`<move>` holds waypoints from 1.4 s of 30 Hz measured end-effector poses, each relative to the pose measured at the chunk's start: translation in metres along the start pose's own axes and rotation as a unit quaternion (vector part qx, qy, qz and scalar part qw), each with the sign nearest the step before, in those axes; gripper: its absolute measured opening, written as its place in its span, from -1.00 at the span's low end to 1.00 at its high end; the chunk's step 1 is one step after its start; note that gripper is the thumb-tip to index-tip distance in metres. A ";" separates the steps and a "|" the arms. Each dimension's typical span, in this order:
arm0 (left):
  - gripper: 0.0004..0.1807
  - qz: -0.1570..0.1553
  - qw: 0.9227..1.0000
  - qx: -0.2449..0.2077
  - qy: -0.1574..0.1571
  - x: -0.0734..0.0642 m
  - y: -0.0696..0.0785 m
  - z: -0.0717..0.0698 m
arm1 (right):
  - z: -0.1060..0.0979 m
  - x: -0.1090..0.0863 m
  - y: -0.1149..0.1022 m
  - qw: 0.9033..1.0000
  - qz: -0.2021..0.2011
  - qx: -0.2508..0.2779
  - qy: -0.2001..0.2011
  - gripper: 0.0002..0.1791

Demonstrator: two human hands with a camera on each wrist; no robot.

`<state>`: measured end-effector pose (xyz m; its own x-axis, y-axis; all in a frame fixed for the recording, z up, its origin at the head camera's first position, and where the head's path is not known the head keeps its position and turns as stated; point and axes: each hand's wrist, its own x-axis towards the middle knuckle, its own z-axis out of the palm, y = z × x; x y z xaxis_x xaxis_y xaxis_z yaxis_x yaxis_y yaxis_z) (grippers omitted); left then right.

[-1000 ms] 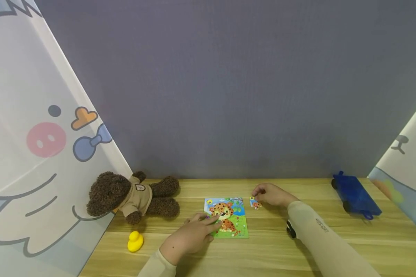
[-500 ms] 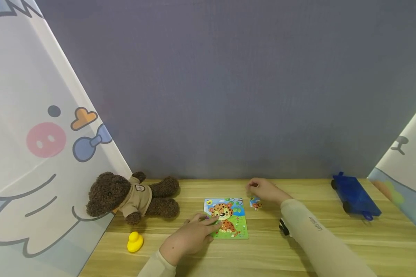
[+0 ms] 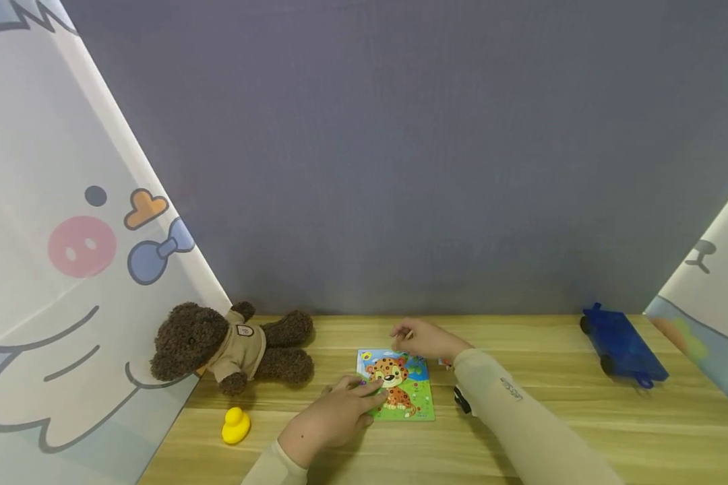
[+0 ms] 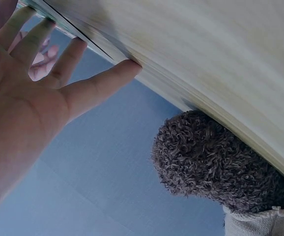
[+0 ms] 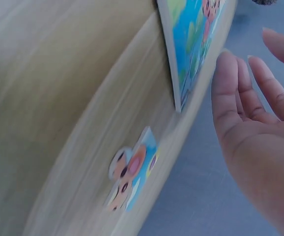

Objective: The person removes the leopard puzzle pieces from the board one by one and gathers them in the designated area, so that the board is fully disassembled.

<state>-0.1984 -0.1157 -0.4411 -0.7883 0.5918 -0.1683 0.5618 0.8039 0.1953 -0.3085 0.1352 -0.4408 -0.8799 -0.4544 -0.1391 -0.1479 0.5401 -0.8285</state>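
A leopard picture puzzle board lies flat on the wooden table, its blue and green picture also showing in the right wrist view. My left hand rests on the board's left side with fingers spread, and the left wrist view shows those fingers straight. Over the board's far right corner hovers my right hand. Nothing shows between its loosely bent fingers in the right wrist view. A loose puzzle piece with part of a leopard's face lies right of the board, partly hidden by my right arm in the head view.
At the left a brown teddy bear in a tan shirt lies on its side. A yellow rubber duck sits nearer. A blue wheeled toy cart stands at the far right. A grey panel closes the back of the table.
My right hand has moved left from beside the loose puzzle piece to over the board's far corner. The piece stays on the table. My left hand has not moved.
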 end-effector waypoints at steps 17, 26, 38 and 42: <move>-0.39 0.006 1.000 0.007 0.005 0.001 -0.001 0.000 | 0.018 0.015 0.000 0.997 -0.012 -0.080 -0.002 -0.66; -0.38 0.005 1.000 0.015 0.005 0.000 0.000 -0.001 | 0.022 0.017 0.001 0.997 -0.010 -0.081 -0.008 -0.71; -0.39 0.003 1.000 0.011 -0.001 0.000 0.000 0.000 | 0.022 0.018 0.001 0.995 -0.015 -0.096 -0.027 -0.71; -0.39 0.004 1.000 0.008 0.000 0.000 0.000 0.001 | 0.020 0.017 0.001 0.993 -0.024 -0.108 -0.038 -0.70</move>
<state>-0.1983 -0.1162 -0.4417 -0.7842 0.5978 -0.1664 0.5718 0.8003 0.1806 -0.3145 0.1140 -0.4544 -0.8344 -0.5307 -0.1490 -0.2900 0.6525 -0.7001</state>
